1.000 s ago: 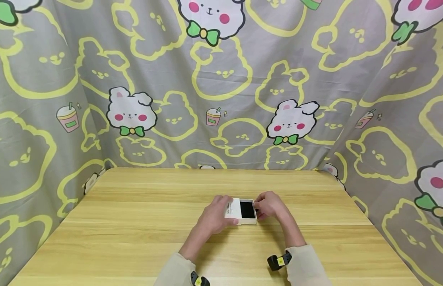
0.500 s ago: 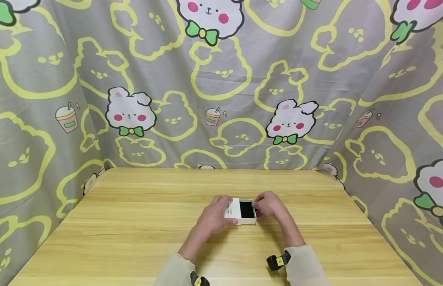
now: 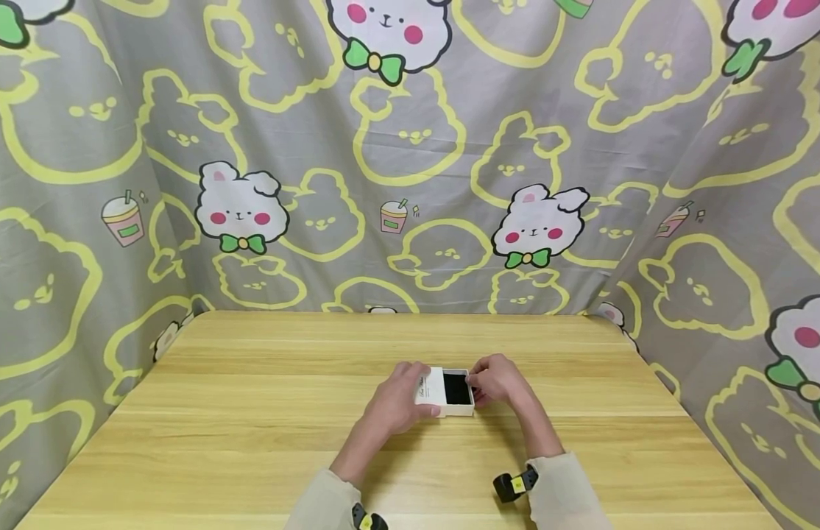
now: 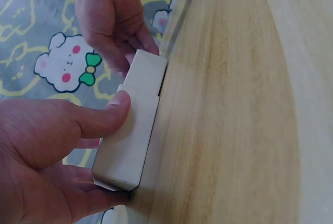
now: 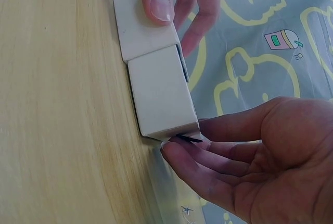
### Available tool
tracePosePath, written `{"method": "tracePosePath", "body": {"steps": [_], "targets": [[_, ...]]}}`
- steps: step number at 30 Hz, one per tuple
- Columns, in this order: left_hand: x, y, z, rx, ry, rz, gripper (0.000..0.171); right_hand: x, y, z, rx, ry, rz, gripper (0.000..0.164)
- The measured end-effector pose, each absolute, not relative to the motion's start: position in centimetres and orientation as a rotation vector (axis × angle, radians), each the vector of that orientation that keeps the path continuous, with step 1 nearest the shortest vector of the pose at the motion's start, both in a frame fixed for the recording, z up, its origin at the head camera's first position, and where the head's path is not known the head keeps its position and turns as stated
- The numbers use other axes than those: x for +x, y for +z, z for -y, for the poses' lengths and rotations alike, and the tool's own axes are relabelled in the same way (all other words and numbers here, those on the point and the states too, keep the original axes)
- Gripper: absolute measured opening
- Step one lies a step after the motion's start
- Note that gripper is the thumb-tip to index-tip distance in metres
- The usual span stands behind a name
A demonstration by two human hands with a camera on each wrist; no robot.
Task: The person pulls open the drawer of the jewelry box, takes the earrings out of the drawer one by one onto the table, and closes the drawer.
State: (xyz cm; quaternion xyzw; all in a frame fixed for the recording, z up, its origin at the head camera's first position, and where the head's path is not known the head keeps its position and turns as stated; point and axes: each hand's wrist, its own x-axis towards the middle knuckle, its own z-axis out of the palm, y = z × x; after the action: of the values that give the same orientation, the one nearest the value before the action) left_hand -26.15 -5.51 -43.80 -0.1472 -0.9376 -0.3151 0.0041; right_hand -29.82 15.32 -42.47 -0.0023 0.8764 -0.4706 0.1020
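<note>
A small white drawer box [image 3: 435, 388] with dark script lettering lies on the table. Its inner tray [image 5: 161, 94] is slid partway out to the right, and a black lining [image 3: 458, 389] shows inside. My left hand [image 3: 398, 397] grips the outer sleeve [image 4: 130, 135], thumb on the near side and fingers across the far side. At the tray's right end, my right hand [image 3: 499, 380] pinches a thin black pull tab [image 5: 189, 138], its fingers against the end wall. Most of the tab is hidden by the fingers.
The wooden table [image 3: 251, 412] extends around the box on all sides. Grey curtains [image 3: 317, 147] with yellow and white cartoon animals hang behind it and at both sides. Black wrist cameras [image 3: 512, 486] sit at my beige sleeves [image 3: 569, 493].
</note>
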Motion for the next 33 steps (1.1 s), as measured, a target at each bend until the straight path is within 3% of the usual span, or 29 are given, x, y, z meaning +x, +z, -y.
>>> {"method": "tracePosePath", "body": {"steps": [33], "targets": [[-26.12,-43.89,5.52,-0.465,-0.987,2.929,0.064,-29.59,-42.33,-14.72,-0.025,-1.377,-2.633,0.010]]}}
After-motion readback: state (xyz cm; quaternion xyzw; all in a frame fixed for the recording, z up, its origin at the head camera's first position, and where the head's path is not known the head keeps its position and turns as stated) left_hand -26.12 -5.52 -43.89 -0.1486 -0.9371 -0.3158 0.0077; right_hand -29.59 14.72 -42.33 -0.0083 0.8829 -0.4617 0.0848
